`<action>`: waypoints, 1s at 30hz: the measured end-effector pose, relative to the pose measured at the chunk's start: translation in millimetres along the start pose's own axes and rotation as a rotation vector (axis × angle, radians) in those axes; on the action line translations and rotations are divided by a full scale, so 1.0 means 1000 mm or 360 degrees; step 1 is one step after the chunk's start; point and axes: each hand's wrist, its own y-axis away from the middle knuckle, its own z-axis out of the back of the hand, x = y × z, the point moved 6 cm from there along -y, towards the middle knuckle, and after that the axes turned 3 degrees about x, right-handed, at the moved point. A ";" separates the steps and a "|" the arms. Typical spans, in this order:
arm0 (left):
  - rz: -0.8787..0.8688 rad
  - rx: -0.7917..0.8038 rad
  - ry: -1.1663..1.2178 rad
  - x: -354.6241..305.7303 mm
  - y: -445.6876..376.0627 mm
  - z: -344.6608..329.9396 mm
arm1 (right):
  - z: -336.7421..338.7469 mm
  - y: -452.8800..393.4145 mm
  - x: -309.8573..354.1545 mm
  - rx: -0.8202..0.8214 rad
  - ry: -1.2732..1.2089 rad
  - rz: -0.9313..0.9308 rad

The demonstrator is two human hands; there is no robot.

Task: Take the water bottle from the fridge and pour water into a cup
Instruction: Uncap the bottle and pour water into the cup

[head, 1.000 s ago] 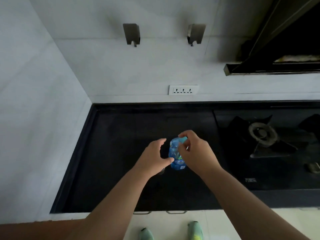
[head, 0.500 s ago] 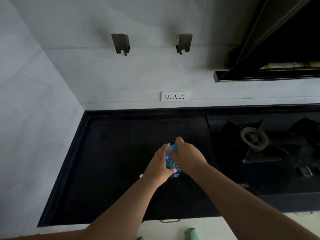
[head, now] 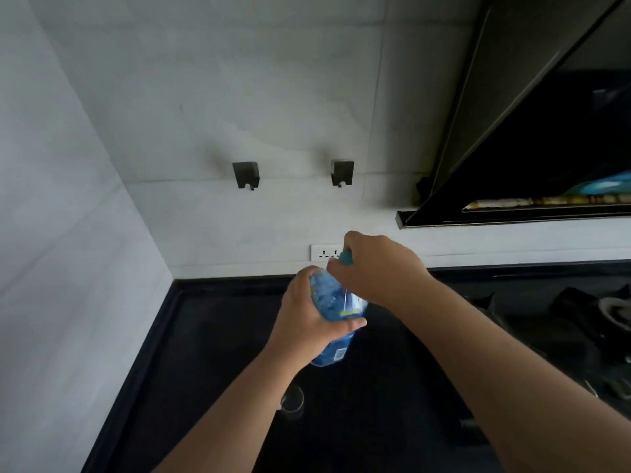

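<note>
Raised off the surface (head: 211, 336), one bottle (head: 336, 310) tilts, cap (head: 345, 258) toward the back edge; left hand (head: 307, 320) grips its body, right hand (head: 375, 268) its cap. One cup (head: 292, 401) stands below.

The blue water bottle (head: 336, 302) tilts above the black counter, teal cap (head: 345, 258) on. A clear glass cup (head: 292, 400) stands upright below it, partly hidden.

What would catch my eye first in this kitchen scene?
The blue water bottle, held up mid-frame: the left hand grips its body while the right hand holds its teal cap. Below it a clear glass cup stands on the black countertop.
</note>
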 end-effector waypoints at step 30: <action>-0.0207 0.0602 0.0428 -0.076 0.001 0.086 | 0.095 0.023 0.066 -0.0701 0.0367 0.1616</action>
